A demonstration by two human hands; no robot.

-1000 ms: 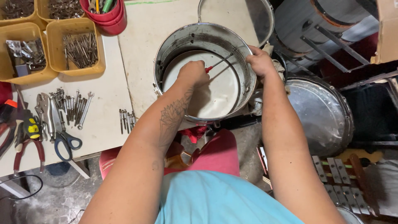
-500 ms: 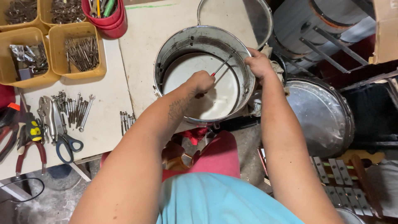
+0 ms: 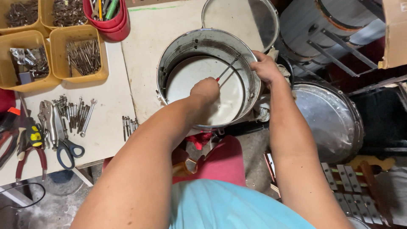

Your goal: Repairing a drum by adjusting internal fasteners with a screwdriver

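Now, hands: 2 bare hands work at 1 metal drum shell (image 3: 199,46) that stands on the pale workbench (image 3: 140,55).
Left hand: the left hand (image 3: 205,90) is down inside the shell, fist closed around a thin tool with a red handle (image 3: 218,78); its metal shaft slants up to the shell's far right wall.
Right hand: the right hand (image 3: 263,67) grips the shell's right rim, fingers curled over the edge.
Drum shell: upright, open end up, with the white drumhead (image 3: 231,101) showing at the bottom.
Behind it: a metal hoop (image 3: 275,21) lies just beyond the shell.
Right of it: another metal drum (image 3: 330,118), near the right forearm.
Bench, left: 2 yellow bins (image 3: 76,76) of metal rods and parts, a red tub (image 3: 112,25) of tools.
Bench, front left: small wrenches (image 3: 76,114) in a row, blue-handled scissors (image 3: 68,149), red-handled pliers (image 3: 29,159).
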